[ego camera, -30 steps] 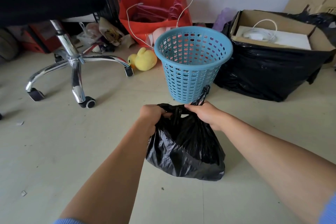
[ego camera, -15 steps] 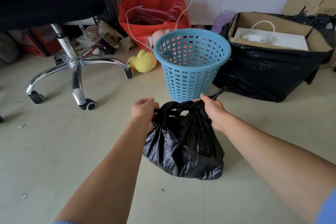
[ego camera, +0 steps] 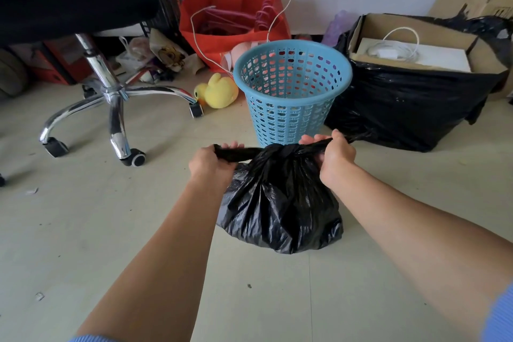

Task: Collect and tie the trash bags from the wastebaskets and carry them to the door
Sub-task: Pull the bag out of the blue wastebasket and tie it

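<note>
You are holding both arms stretched forward and down, forearms bare, with a blue sleeve edge showing near each elbow. Your left hand point(ego camera: 211, 162) is curling round one twisted end of the black trash bag point(ego camera: 280, 208), knuckles up, fingertips peeking over the far side. Your right hand point(ego camera: 334, 154) is clamping the other twisted end, and the two ends are running out taut and nearly level from a knot point(ego camera: 280, 151) between your hands. The bag is thin, glossy, crinkled plastic, gathering into pleats under the knot and bulging into a soft lump below. Its bottom appears to be resting on the pale, smooth floor point(ego camera: 111, 216), just in front of the wastebasket point(ego camera: 291, 91). That basket is standing upright, a round, tapering tub of light blue plastic pierced with rows of small slots. To its left a fuzzy yellow plush duck point(ego camera: 219, 90) is lying beside the shiny chromed legs of an office chair point(ego camera: 111, 91).
</note>
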`<move>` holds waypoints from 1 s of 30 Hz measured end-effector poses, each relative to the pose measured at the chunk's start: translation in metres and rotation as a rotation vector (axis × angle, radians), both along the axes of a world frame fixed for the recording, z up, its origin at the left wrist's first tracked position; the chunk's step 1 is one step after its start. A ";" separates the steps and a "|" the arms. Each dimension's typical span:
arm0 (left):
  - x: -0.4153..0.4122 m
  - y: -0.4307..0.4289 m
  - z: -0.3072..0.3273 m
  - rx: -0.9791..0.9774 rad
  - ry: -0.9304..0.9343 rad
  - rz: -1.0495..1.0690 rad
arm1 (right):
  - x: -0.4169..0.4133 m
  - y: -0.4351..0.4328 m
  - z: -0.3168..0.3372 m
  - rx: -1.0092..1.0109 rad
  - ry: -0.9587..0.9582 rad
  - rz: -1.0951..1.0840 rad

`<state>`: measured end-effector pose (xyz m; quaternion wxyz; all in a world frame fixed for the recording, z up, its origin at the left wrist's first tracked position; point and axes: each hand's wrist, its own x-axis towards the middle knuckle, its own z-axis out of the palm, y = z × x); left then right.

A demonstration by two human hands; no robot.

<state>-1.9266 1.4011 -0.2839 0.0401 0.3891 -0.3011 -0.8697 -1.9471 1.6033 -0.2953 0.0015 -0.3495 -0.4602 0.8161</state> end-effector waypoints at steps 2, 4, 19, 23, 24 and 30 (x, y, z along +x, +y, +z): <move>0.002 0.004 -0.003 -0.309 -0.007 -0.047 | -0.001 0.003 0.003 -0.059 -0.019 -0.061; 0.008 0.002 -0.013 -0.794 -0.071 -0.125 | 0.000 0.012 -0.001 -0.048 -0.049 -0.102; 0.032 0.004 -0.042 -1.750 -0.154 -1.261 | -0.014 0.038 0.011 0.252 -0.057 0.388; 0.026 0.007 -0.041 -1.683 -0.096 -1.209 | -0.007 0.030 0.006 0.400 0.085 0.832; 0.026 0.006 -0.041 -1.675 -0.089 -1.195 | -0.003 0.028 -0.007 0.661 0.083 0.944; 0.024 0.006 -0.047 -1.586 -0.055 -1.179 | 0.012 -0.006 -0.026 1.221 0.584 0.806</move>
